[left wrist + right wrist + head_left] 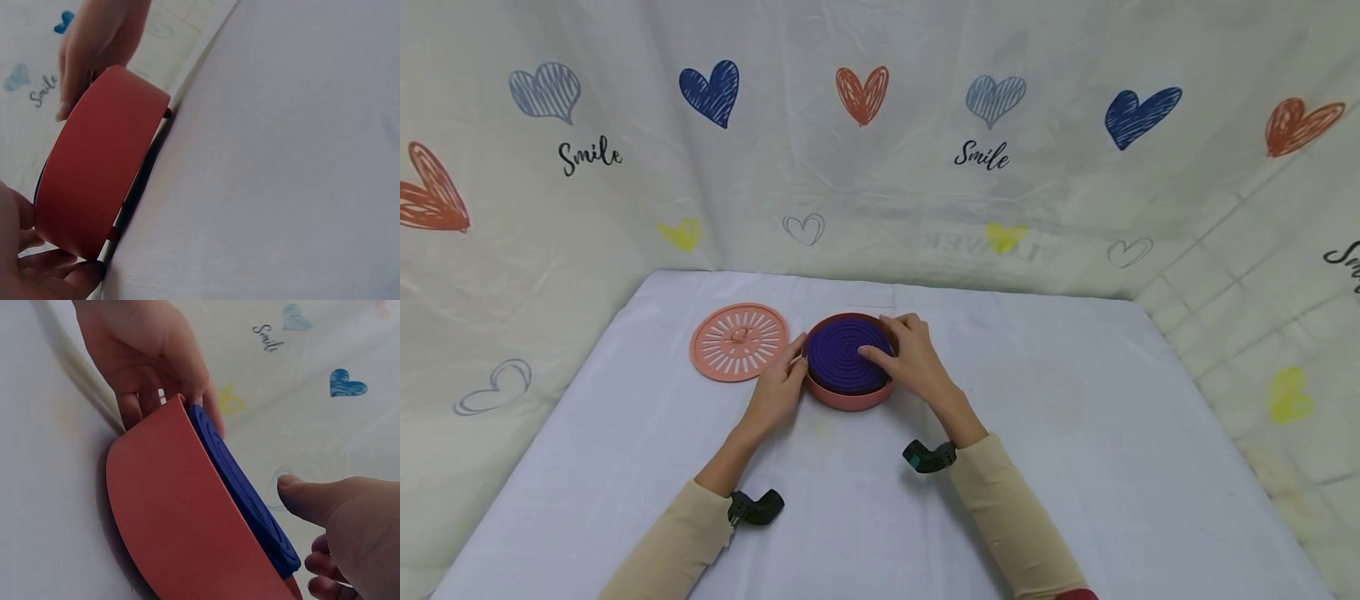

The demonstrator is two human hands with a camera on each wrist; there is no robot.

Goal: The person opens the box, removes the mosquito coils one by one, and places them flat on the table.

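A round coral-red mosquito coil holder (850,402) stands on the table, with a dark blue-purple mosquito coil (842,357) lying in its top. In the right wrist view the coil (240,481) rises above the holder's rim. My left hand (777,390) grips the holder's left side, thumb near the rim and fingers low along the wall. At the right rim is my right hand (913,357), its thumb stretched over the coil and its other fingers by the far right edge. A gap shows between that thumb (306,495) and the coil in the right wrist view.
A coral slotted lid (702,354) with a small raised handle lies flat to the left of the holder, close to my left hand. The table (1060,467) has a white cloth. Behind it hangs a pale curtain (910,183) printed with hearts.
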